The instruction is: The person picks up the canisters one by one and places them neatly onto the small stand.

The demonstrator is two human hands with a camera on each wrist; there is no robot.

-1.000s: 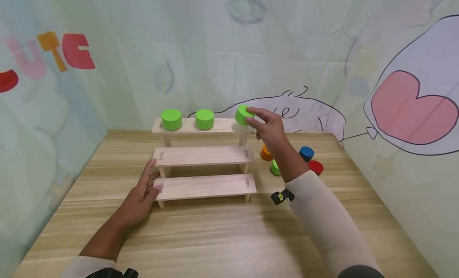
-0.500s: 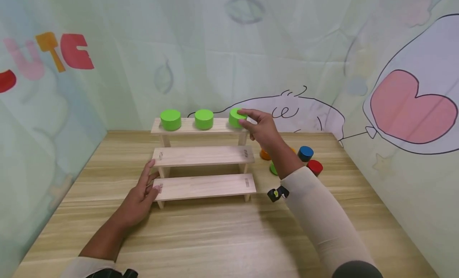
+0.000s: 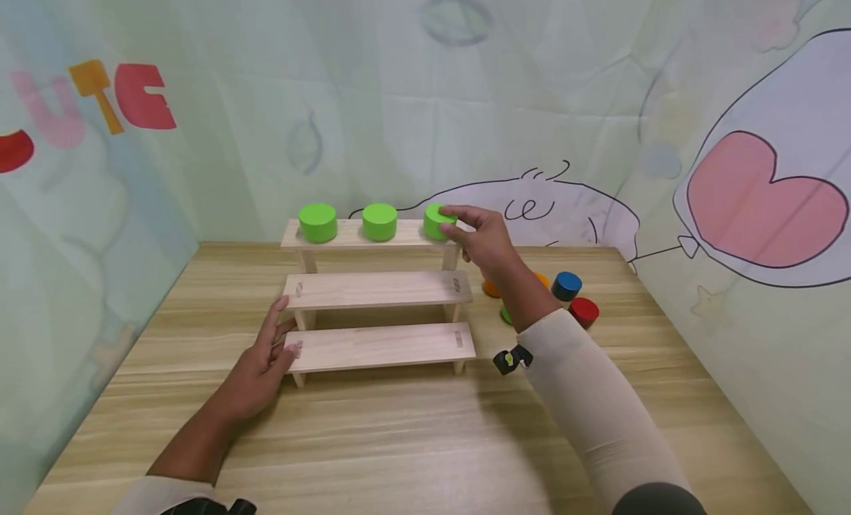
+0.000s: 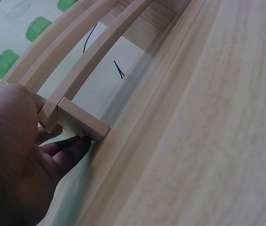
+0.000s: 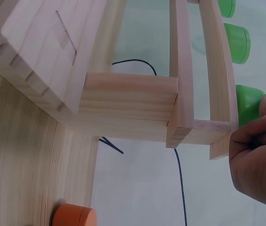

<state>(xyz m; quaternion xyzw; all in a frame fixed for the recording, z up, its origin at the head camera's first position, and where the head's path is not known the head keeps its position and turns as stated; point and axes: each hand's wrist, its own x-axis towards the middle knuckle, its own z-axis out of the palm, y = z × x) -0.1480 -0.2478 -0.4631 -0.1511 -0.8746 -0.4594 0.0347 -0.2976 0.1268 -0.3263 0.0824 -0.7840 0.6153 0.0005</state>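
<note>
Green block, pinched between thumb and finger of the right hand, stands on the top shelf; the left hand grips the wooden rack. Sideways drag at release could topple it.

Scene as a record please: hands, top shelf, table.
Left hand: holds wooden stand, left end
Right hand: pinches right green block
Top shelf: left green block, middle green block, plus pinched one
Table, right of stand: blue block, red block, orange blocks, fourth green block
Partly hidden: orange blocks, fourth green block, by right forearm
</note>
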